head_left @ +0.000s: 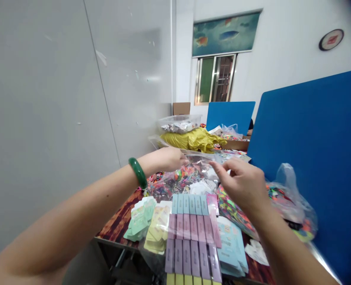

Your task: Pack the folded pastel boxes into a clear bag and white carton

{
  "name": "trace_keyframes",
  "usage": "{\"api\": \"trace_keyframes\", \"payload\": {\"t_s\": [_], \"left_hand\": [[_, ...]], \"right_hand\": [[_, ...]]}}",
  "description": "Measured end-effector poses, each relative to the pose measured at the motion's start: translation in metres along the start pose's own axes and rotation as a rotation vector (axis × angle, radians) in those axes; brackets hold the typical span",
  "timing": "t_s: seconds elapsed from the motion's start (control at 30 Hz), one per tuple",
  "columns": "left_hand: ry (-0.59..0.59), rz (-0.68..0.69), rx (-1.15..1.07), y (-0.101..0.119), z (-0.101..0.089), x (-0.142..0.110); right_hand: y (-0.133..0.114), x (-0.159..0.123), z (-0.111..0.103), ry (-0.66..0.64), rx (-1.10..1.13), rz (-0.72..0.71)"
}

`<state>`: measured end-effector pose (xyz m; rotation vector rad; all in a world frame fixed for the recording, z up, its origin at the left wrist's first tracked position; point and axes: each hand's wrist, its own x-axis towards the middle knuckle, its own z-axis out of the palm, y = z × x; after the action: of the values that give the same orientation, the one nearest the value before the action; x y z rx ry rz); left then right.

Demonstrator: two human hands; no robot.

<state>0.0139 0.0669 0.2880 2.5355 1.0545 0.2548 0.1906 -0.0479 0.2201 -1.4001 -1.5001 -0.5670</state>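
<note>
A clear plastic bag (178, 227) hangs in front of me, filled with neat rows of small boxes in blue, pink (188, 227), purple (191, 257) and yellow. My left hand (171, 158), below a green bangle (137, 173), pinches the bag's upper edge. At the other side of that edge my right hand (243, 180) has its fingers curled and thumb extended, closed on the plastic. Behind the bag lie green cards (141, 217) and yellow cards (157, 227) on the left. Light blue cards (230, 245) are stacked on the right.
The wood-patterned table (120, 215) carries heaps of colourful small items. Farther back are a yellow bag (193, 139) and a transparent tub (179, 124). A blue partition (314, 158) stands at the right, with a filled plastic bag (294, 208) against it. A grey wall (74, 99) closes the left.
</note>
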Motion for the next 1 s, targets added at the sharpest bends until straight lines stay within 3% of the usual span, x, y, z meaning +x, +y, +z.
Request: {"api": "trace_keyframes", "payload": {"t_s": [0.1, 0.23, 0.27, 0.4, 0.43, 0.5, 0.57, 0.67, 0.73, 0.8, 0.9, 0.93, 1.0], "left_hand": [[-0.081, 0.036, 0.282, 0.009, -0.002, -0.006], [-0.184, 0.135, 0.398, 0.020, -0.002, -0.019], [-0.192, 0.140, 0.386, 0.022, -0.002, -0.022], [-0.180, 0.138, 0.358, 0.027, -0.002, -0.032], [-0.177, 0.132, 0.367, 0.028, -0.002, -0.034], [-0.185, 0.125, 0.393, 0.030, -0.001, -0.037], [-0.188, 0.144, 0.412, 0.030, 0.001, -0.039], [-0.165, 0.273, 0.428, 0.026, 0.008, -0.040], [-0.148, 0.344, 0.455, 0.023, 0.013, -0.038], [-0.133, 0.359, 0.490, 0.020, 0.017, -0.037], [-0.111, 0.352, 0.555, 0.017, 0.019, -0.037], [-0.100, 0.356, 0.575, 0.016, 0.020, -0.037], [-0.056, 0.369, 0.616, 0.013, 0.022, -0.036]], "right_hand": [[-0.007, -0.006, 0.009, 0.007, 0.199, -0.137], [-0.001, -0.004, 0.024, -0.279, 0.287, -0.205], [0.000, -0.005, 0.027, -0.263, 0.294, -0.228], [-0.005, -0.022, 0.030, 0.097, 0.313, -0.477], [-0.007, -0.025, 0.031, 0.092, 0.289, -0.560], [-0.008, -0.029, 0.033, -0.055, 0.201, -0.647], [-0.003, -0.024, 0.036, -0.152, 0.124, -0.573], [0.010, -0.008, 0.034, -0.044, 0.143, -0.321], [0.017, 0.004, 0.030, -0.037, 0.175, -0.211], [0.021, 0.013, 0.026, -0.233, 0.204, -0.125], [0.029, 0.019, 0.029, -0.724, 0.198, 0.147], [0.032, 0.019, 0.032, -0.833, 0.139, 0.228], [0.039, 0.018, 0.039, -0.885, -0.035, 0.313]]}}
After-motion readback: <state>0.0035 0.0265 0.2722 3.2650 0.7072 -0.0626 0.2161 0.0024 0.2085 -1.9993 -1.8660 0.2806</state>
